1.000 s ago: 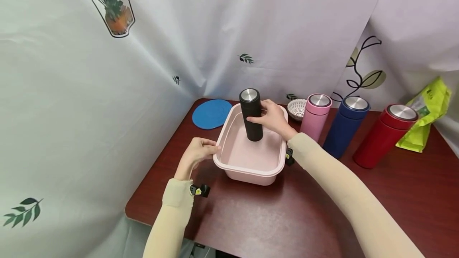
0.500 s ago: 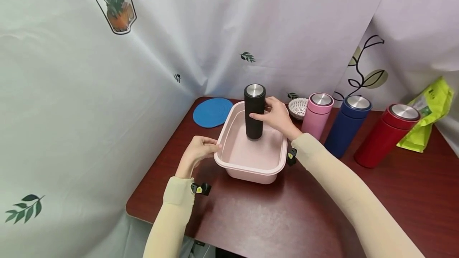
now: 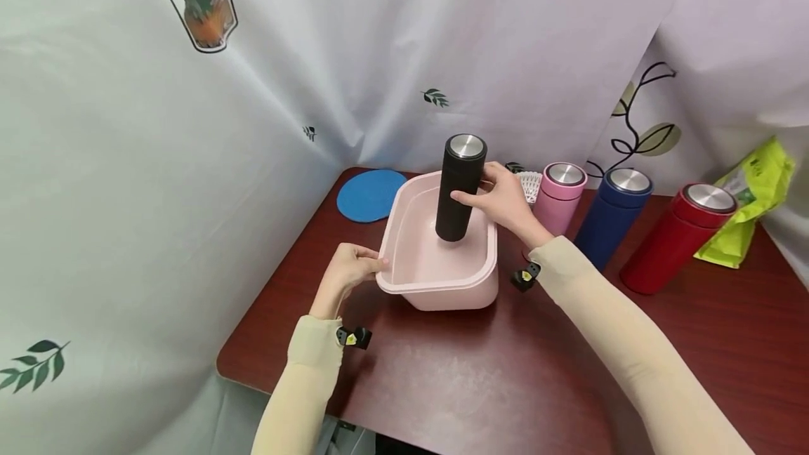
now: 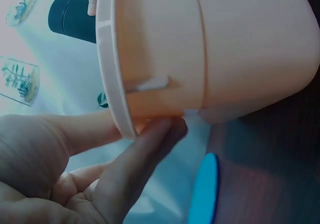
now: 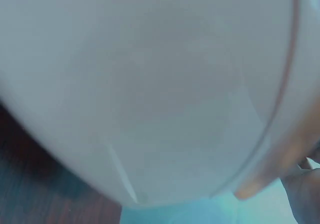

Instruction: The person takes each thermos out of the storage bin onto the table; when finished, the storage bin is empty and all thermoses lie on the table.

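In the head view my right hand [image 3: 505, 202] grips a black thermos flask [image 3: 456, 177] with a silver lid top, thumb on its near side. The flask leans to the right, its lower end inside a pink plastic basin [image 3: 436, 285]. Whether its base touches the basin floor I cannot tell. My left hand [image 3: 347, 269] pinches the basin's left rim; the left wrist view shows thumb and fingers on either side of that rim [image 4: 111, 69]. The basin sits slightly askew and tilted. Its outer wall [image 5: 165, 84] fills most of the right wrist view.
Pink [image 3: 559, 195], blue [image 3: 607, 216] and red [image 3: 676, 241] thermos flasks stand in a row to the right. A white woven basket [image 3: 531, 185] is partly hidden behind my right hand. Behind lie a blue round mat [image 3: 369, 195] and, far right, a lime-green bag [image 3: 748, 202].
My right hand has carried the black flask to the right and slightly up, and its top now leans right. The basin has turned and tilted a little; my left hand keeps its rim.
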`<move>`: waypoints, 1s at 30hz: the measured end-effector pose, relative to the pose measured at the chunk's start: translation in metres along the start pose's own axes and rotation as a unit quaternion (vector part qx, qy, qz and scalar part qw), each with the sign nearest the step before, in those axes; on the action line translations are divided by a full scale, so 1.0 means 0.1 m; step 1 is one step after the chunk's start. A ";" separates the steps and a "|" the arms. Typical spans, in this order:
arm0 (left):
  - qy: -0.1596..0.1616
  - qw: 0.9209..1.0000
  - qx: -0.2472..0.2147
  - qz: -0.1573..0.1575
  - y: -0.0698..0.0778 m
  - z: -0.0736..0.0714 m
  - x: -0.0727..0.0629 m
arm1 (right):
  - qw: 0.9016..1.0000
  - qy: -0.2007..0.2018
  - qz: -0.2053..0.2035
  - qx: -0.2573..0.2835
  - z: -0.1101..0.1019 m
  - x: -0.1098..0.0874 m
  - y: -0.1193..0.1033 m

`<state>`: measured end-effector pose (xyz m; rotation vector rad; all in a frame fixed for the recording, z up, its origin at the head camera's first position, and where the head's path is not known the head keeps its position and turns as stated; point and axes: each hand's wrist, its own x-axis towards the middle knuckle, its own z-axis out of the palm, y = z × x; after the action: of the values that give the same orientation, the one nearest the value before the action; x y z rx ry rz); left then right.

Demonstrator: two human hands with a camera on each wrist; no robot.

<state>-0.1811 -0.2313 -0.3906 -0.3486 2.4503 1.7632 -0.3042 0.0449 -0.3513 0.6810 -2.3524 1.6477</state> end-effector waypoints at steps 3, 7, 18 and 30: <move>0.005 1.000 0.007 -0.004 -0.04 -0.05 -0.03 | 1.000 -0.002 -0.007 0.010 -0.01 -0.04 -0.04; 0.004 1.000 0.008 0.001 -0.02 -0.11 -0.01 | 1.000 0.007 -0.019 0.014 -0.04 -0.09 -0.11; -0.016 1.000 0.013 0.007 0.07 -0.10 0.05 | 0.997 0.015 -0.048 0.062 -0.20 -0.23 -0.38; -0.017 0.999 0.040 0.019 0.14 -0.06 0.05 | 0.994 0.044 -0.075 0.070 -0.46 -0.48 -0.82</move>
<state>-0.1886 -0.2333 -0.3770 -0.2642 2.5116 1.6661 -0.2285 0.0775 -0.2856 0.7734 -2.0853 1.7502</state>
